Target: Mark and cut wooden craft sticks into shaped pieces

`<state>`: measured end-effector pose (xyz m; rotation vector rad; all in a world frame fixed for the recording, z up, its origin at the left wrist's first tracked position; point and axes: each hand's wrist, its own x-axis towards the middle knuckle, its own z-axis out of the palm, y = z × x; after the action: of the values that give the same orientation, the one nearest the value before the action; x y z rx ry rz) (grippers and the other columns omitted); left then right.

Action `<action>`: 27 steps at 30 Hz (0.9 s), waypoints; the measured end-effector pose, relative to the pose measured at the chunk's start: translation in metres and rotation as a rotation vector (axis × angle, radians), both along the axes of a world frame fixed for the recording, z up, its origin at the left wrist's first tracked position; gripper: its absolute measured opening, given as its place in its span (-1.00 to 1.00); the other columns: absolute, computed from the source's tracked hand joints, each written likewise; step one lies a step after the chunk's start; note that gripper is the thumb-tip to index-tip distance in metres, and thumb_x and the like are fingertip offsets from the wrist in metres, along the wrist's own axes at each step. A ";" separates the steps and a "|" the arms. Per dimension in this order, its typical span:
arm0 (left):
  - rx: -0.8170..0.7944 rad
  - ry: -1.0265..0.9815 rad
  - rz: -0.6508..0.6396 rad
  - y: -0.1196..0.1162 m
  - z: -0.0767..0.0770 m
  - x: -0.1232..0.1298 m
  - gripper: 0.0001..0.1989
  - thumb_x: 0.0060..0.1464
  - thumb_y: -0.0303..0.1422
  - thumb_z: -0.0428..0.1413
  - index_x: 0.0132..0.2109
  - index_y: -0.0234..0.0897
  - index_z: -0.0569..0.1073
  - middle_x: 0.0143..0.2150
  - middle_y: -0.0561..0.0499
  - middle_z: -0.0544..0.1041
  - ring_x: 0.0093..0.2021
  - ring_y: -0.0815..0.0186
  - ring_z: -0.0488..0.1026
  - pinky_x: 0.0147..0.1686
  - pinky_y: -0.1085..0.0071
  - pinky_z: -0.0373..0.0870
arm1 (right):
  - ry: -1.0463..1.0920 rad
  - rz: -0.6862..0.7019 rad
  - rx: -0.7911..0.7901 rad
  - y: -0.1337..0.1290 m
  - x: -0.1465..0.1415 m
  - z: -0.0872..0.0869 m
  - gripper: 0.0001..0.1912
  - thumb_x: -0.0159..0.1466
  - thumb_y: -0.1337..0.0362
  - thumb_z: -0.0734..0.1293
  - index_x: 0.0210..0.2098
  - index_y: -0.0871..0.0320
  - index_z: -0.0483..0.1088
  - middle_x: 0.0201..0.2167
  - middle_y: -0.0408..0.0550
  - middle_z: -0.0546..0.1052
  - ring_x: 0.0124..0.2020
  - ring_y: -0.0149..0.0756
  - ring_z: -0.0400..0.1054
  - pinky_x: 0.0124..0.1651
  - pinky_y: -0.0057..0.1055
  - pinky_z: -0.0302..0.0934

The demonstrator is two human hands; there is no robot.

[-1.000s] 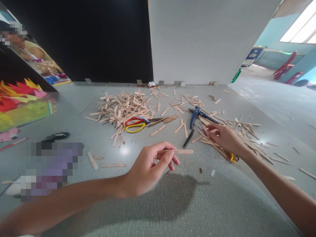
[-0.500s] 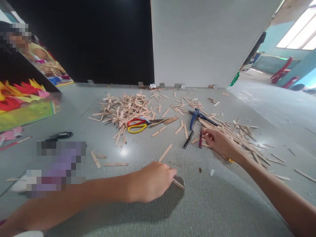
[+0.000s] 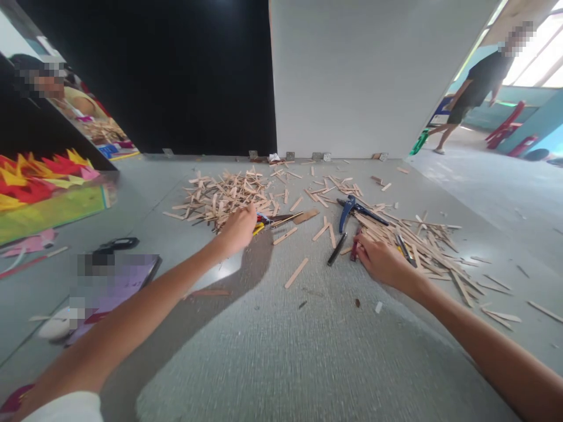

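Note:
My left hand [image 3: 237,230] is over the near edge of a heap of wooden sticks [image 3: 220,190], fingers pressed together; anything between them is hidden. It partly covers the red-and-yellow-handled scissors [image 3: 285,218]. My right hand [image 3: 376,255] pinches a dark red, narrow object [image 3: 354,249] upright against the floor. Just left of that lies a black pen-like tool [image 3: 336,249], with a blue-handled plier-like tool [image 3: 347,212] behind it. More sticks [image 3: 428,249] spread to the right, beside a cutter [image 3: 405,251] near my right wrist.
A black panel [image 3: 176,76] and a grey panel [image 3: 373,76] stand behind. At left are a box of coloured paper [image 3: 53,211], a purple book-like item [image 3: 127,287] and a white rounded object [image 3: 55,325]. One person sits at far left; another walks at far right.
My left hand has moved forward and left to the heap, and the stick seen in it before is out of sight. My right hand stays near the red object. A walking person has appeared.

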<state>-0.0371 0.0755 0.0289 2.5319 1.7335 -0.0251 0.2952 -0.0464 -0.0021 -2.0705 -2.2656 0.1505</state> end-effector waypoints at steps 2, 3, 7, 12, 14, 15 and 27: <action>-0.029 0.031 0.034 0.014 -0.004 -0.009 -0.69 0.34 -0.56 0.13 0.17 -0.61 0.43 0.00 -0.50 0.60 0.00 -0.08 0.62 -0.05 0.15 0.52 | -0.052 -0.042 -0.046 -0.002 -0.007 0.003 -0.66 0.49 0.34 0.12 0.09 0.29 0.44 -0.30 0.23 0.65 -0.28 0.00 0.59 -0.29 -0.33 0.18; -0.046 0.042 0.039 0.018 -0.007 -0.012 -0.68 0.36 -0.48 0.18 0.19 -0.56 0.45 0.04 -0.43 0.60 0.01 -0.03 0.62 -0.02 0.14 0.55 | -0.079 -0.065 -0.065 -0.002 -0.011 0.004 -0.66 0.49 0.35 0.12 0.10 0.30 0.43 -0.29 0.24 0.65 -0.27 0.02 0.59 -0.29 -0.32 0.16; -0.097 0.038 0.001 0.023 -0.013 -0.014 -0.73 0.38 -0.35 0.21 0.12 -0.40 0.50 0.07 -0.25 0.59 0.00 0.08 0.60 -0.05 0.18 0.58 | -0.139 -0.124 -0.107 -0.004 -0.024 0.010 -0.65 0.49 0.39 0.10 0.12 0.28 0.43 -0.22 0.27 0.66 -0.22 0.03 0.60 -0.27 -0.31 0.16; -0.091 -0.107 -0.080 0.017 -0.005 -0.010 -0.87 0.29 -0.53 0.04 -0.03 -0.35 0.38 -0.18 -0.23 0.63 -0.21 0.12 0.60 -0.29 0.38 0.41 | -0.132 -0.145 -0.112 -0.004 -0.028 0.013 -0.65 0.47 0.38 0.15 0.15 0.27 0.44 -0.19 0.26 0.67 -0.20 0.05 0.61 -0.27 -0.31 0.18; -0.056 -0.189 -0.083 0.011 0.002 -0.010 -0.90 0.31 -0.48 0.01 -0.05 -0.29 0.32 -0.22 -0.15 0.60 -0.28 0.18 0.56 -0.33 0.40 0.37 | -0.108 -0.146 -0.095 -0.004 -0.026 0.011 -0.64 0.45 0.39 0.17 0.14 0.27 0.46 -0.22 0.25 0.67 -0.22 0.05 0.61 -0.28 -0.31 0.18; -0.029 -0.230 -0.074 0.008 0.006 -0.009 -0.92 0.32 -0.46 -0.01 -0.06 -0.26 0.28 -0.23 -0.13 0.58 -0.29 0.19 0.54 -0.34 0.40 0.36 | -0.090 -0.145 -0.081 -0.004 -0.025 0.010 -0.63 0.44 0.40 0.17 0.15 0.28 0.46 -0.23 0.25 0.67 -0.23 0.04 0.61 -0.28 -0.31 0.19; -0.411 -1.009 -0.434 -0.106 0.002 0.034 -0.77 0.41 -0.25 -0.02 -0.21 -0.12 0.07 -0.29 0.13 0.27 -0.38 0.35 0.22 -0.38 0.41 0.23 | 1.042 0.261 -0.104 -0.037 -0.085 0.023 -0.61 0.49 0.02 0.26 0.12 0.14 0.47 -0.12 0.05 0.64 -0.25 -0.23 0.54 -0.20 -0.32 0.46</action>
<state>-0.0029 -0.0306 0.0308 1.9691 0.6956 0.6622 0.2105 -0.0837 0.0206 -1.1974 -1.7985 1.0765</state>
